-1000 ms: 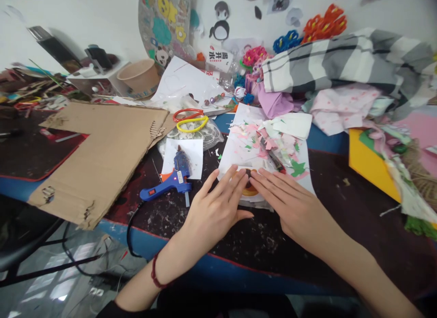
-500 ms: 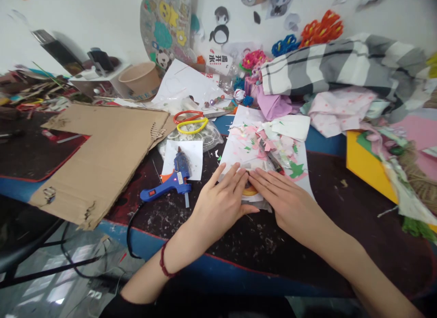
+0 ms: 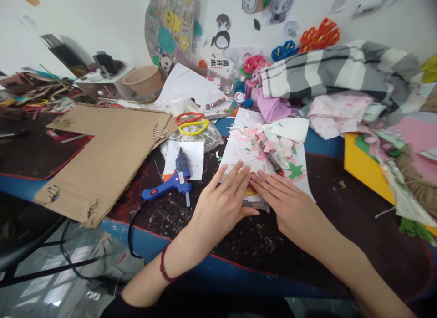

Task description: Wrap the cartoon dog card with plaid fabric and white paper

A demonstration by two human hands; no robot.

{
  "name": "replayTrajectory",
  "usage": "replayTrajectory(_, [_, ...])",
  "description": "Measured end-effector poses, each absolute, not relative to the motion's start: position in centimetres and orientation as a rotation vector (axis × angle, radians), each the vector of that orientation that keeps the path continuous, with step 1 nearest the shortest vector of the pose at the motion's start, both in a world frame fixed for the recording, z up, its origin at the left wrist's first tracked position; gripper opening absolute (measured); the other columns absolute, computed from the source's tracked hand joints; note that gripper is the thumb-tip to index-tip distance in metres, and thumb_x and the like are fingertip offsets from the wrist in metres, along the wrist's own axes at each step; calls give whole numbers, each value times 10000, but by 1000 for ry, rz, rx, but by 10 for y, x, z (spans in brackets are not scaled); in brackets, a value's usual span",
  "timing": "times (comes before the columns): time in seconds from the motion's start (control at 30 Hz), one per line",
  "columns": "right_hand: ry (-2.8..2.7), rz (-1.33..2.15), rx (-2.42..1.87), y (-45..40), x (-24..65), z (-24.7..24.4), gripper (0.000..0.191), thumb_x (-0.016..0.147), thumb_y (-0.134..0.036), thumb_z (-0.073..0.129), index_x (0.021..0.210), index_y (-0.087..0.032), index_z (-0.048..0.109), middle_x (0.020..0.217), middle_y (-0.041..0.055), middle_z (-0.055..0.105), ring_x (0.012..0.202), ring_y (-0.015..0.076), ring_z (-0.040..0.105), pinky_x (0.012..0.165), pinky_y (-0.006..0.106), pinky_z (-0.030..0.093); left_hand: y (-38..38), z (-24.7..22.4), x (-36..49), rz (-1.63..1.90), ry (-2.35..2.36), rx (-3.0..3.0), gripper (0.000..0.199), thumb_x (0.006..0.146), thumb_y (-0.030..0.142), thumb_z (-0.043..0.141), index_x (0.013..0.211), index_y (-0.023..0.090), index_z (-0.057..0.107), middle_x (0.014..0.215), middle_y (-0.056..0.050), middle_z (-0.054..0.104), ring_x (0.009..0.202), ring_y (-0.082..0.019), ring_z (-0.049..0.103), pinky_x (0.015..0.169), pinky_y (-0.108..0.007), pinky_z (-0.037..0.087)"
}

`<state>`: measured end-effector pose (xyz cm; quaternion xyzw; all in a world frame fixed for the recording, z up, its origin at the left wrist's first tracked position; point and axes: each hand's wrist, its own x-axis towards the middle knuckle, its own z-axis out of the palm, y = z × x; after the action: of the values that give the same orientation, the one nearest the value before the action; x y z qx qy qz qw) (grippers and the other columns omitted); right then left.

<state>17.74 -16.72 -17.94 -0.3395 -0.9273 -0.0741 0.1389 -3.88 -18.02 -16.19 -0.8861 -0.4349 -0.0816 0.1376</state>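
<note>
My left hand (image 3: 221, 195) lies flat with its fingers stretched out, pressing down at the near edge of a white paper sheet (image 3: 235, 147). Beside it, my right hand (image 3: 287, 197) rests palm down, fingers straight, its tips meeting those of my left. Between and under them shows part of a flat piece with a yellow-orange curved edge (image 3: 251, 191); most of it is covered, so I cannot tell what it is. Pink, white and green paper scraps (image 3: 266, 138) cover the sheet beyond, with a dark cutting tool (image 3: 272, 161) among them.
A blue glue gun (image 3: 172, 183) lies on white paper to the left, its cable running off the table edge. Further left is a cut cardboard sheet (image 3: 112, 154). Scissors (image 3: 193, 124) with red and yellow handles lie behind. Checked cloth (image 3: 327, 72) is heaped at the back right.
The view has shifted slightly. Both hands stay pressed flat in almost the same place, with only small finger movement.
</note>
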Motion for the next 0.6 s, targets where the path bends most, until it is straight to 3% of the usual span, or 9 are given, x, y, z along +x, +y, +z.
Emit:
replayTrajectory(0.23, [-2696, -229, -983, -170, 175, -181, 704, 755, 76, 378, 1448, -5, 466, 1539, 153, 442, 1436, 286, 414, 1174, 493, 412, -191, -165, -44, -199, -1310, -2595, 748, 980, 644, 317, 1453, 86, 472, 1535, -85, 473, 1487, -240, 347, 1217, -499, 319])
replayTrajectory(0.6, [-2726, -153, -914, -177, 170, -176, 702, 743, 75, 379, 1433, -2, 489, 1517, 165, 466, 1422, 298, 433, 1156, 484, 438, -195, -164, -46, -205, -1311, -2573, 714, 979, 637, 349, 1467, 129, 464, 1569, -45, 417, 1504, -241, 310, 1229, -506, 308])
